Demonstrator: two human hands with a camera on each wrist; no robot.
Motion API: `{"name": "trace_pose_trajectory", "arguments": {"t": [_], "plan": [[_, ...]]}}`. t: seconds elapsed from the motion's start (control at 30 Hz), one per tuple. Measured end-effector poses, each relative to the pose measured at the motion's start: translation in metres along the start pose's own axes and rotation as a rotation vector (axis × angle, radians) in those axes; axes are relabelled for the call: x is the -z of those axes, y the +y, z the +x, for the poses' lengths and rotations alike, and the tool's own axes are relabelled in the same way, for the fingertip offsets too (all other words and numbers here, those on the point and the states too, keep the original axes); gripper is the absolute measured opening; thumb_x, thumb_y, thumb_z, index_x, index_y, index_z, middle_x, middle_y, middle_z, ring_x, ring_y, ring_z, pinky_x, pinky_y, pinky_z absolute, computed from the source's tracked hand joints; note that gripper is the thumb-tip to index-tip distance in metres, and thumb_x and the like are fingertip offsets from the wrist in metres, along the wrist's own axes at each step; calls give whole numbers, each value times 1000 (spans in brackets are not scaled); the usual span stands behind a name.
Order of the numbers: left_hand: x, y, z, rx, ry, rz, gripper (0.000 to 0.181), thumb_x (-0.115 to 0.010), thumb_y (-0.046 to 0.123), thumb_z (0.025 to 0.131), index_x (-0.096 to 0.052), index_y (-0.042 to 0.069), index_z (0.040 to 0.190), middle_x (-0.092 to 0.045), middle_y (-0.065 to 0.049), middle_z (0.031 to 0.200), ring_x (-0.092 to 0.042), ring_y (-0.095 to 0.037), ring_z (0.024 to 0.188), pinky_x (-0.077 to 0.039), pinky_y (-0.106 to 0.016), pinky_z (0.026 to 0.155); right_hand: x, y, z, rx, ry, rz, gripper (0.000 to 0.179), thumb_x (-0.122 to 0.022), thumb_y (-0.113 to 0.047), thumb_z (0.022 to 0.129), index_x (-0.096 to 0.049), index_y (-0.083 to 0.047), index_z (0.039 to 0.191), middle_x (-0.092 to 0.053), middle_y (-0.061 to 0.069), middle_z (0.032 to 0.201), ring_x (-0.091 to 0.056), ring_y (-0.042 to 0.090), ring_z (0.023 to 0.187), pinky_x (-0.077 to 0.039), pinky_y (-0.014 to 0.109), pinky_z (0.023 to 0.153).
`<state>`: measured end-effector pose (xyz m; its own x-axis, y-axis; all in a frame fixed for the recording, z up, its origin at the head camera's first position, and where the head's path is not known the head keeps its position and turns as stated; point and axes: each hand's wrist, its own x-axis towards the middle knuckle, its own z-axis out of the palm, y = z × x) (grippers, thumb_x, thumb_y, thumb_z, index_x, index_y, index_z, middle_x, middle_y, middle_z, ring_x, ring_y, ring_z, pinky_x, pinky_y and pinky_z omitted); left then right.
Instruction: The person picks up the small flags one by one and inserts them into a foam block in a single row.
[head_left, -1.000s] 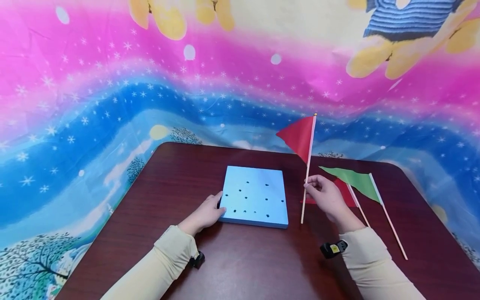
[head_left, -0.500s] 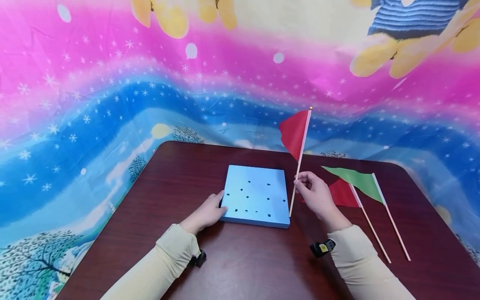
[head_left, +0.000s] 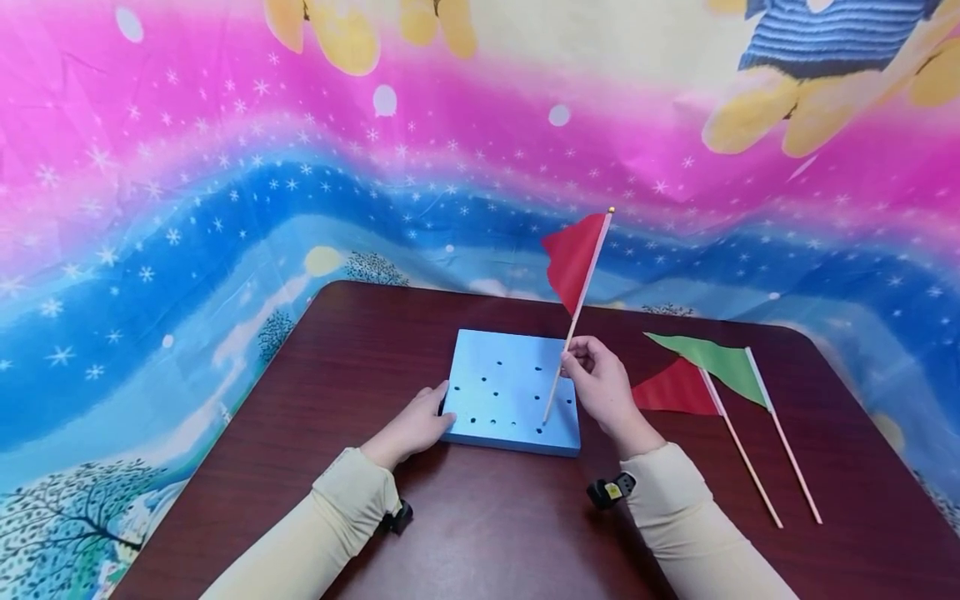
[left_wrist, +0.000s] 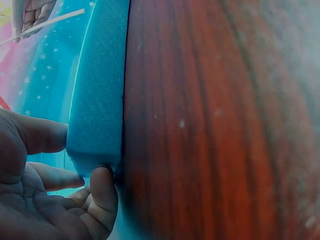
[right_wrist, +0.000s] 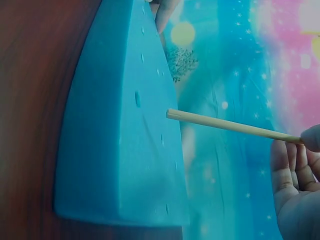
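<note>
- The red flag (head_left: pixel 576 262) is being carried leftward by the right hand (head_left: pixel 606 392): a second ago its lower end was being held over the table (head_left: pixel 480 533), right of the blue block (head_left: pixel 513 379); now it is being held above the block.
- The stick (right_wrist: pixel 230 126) is being pinched between thumb and fingers of the right hand, and the flag is being held at a tilt, its top toward the right.
- In the right wrist view, the tip (right_wrist: pixel 171 114) is being kept apart from the block's surface; in the head view it is appearing just beside the front-right hole (head_left: pixel 539 431).
- The block is being gripped at its left edge by the left hand (head_left: pixel 412 425); no shift of it is being noticed.
- As judged, the work is being advanced from carrying to positioning over the holes, with the block being steadied; none is being filled yet.
- The other red flag (head_left: pixel 678 392) is being left lying on the right, less hidden by the right hand than a second ago, with the green flag (head_left: pixel 723 362) lying just beside it.
</note>
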<state>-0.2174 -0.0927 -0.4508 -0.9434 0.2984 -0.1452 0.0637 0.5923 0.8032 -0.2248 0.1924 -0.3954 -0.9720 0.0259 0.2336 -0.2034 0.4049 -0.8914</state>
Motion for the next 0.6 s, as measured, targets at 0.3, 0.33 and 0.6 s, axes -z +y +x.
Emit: {"name": "trace_pose_trajectory", "arguments": {"t": [0.3,0.33,0.6], "plan": [[1,2,-2,8,3,0,64,-56,7,104,-27,-7,160,-23,-35,162,-21,-44,151,-26,-57,118,-15,-6,5,-15,-11,14,14,-61,-6,104,-62,2,116,-65,18,102,-68,25,88,-58,38,85],[1,2,-2,7,4,0,64,-56,6,104,-27,-7,160,-23,-35,162,-21,-44,151,-26,-57,118,-17,-6,6,-13,-11,10,15,-61,-6,104,-62,2,116,-66,18,102,-68,25,89,-58,37,85],[1,3,-1,-1,-1,-6,64,-56,6,104,-27,-8,159,-23,-34,162,-21,-43,152,-26,-57,118,-34,-11,17,32,-37,12,13,-62,-8,104,-63,0,115,-65,15,101,-67,27,89,-58,36,81]]}}
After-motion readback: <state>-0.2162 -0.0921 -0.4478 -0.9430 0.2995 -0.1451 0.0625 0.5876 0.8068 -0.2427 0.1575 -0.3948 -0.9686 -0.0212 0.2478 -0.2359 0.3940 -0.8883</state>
